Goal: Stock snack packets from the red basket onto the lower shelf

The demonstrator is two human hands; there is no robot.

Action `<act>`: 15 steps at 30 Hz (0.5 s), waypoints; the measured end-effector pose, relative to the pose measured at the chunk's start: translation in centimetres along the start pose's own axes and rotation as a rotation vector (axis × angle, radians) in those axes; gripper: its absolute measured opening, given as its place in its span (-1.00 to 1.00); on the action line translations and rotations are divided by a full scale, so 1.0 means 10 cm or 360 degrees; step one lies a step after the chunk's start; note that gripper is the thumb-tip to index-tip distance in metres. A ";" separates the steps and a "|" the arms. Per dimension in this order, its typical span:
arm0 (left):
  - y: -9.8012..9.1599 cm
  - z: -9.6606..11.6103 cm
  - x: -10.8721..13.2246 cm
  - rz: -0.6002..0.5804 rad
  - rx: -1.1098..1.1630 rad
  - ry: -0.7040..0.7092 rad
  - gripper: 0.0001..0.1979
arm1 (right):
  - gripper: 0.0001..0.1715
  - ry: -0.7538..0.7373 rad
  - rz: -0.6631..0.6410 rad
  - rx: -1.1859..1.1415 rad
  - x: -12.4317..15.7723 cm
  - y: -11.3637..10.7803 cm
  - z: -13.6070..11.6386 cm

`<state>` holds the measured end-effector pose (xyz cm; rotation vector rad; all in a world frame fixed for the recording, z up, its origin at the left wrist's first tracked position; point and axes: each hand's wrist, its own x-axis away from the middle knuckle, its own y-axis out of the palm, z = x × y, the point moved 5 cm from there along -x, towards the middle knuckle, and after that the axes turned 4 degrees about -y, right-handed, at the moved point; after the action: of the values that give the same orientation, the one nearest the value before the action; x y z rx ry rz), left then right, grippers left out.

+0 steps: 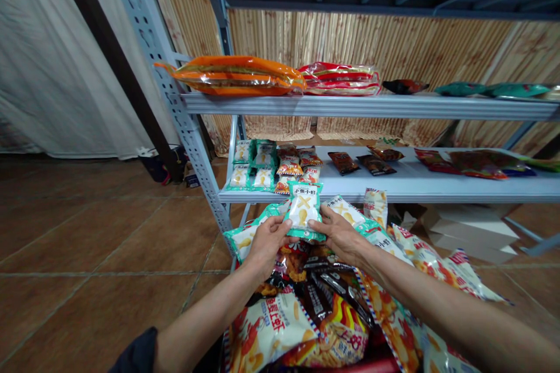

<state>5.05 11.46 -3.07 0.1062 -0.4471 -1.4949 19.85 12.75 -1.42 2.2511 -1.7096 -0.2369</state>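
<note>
A small white and teal snack bag (303, 207) is held upright between my two hands, its printed front facing me. My left hand (270, 242) grips its lower left corner, and my right hand (339, 234) pinches the lower right one. Under my hands lies a heap of snack bags, with a white and red bag (271, 326) in front and a dark bag (291, 262) below my fingers. Similar teal bags (242, 240) rest on the heap at both sides. Just beyond, matching small teal bags (264, 154) stand in rows on the lower shelf (345, 189).
Red and white small bags (289, 162) and dark brown bags (343, 162) sit farther along the lower shelf. Large orange packs (240, 76) and red packs (339, 78) lie on the upper shelf. A perforated metal post (192, 145) rises at left. White boxes (470, 233) are underneath at right.
</note>
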 end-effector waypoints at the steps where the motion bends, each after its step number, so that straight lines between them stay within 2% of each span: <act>1: -0.01 -0.01 0.00 0.0008 -0.0009 -0.0008 -0.76 | -0.41 -0.0007 0.0000 -0.0002 -0.01 0.00 0.01; 9: -0.02 0.06 0.03 0.0024 0.0004 -0.0035 -0.78 | -0.51 0.0141 0.0076 0.0016 0.02 0.07 0.00; 15: -0.02 0.09 0.02 0.0004 0.0050 -0.0037 -0.76 | -0.45 0.0109 0.0078 0.0091 -0.03 0.05 0.00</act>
<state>4.56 11.45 -2.31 0.1131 -0.4894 -1.4880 19.31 12.96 -1.32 2.2275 -1.7544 -0.1000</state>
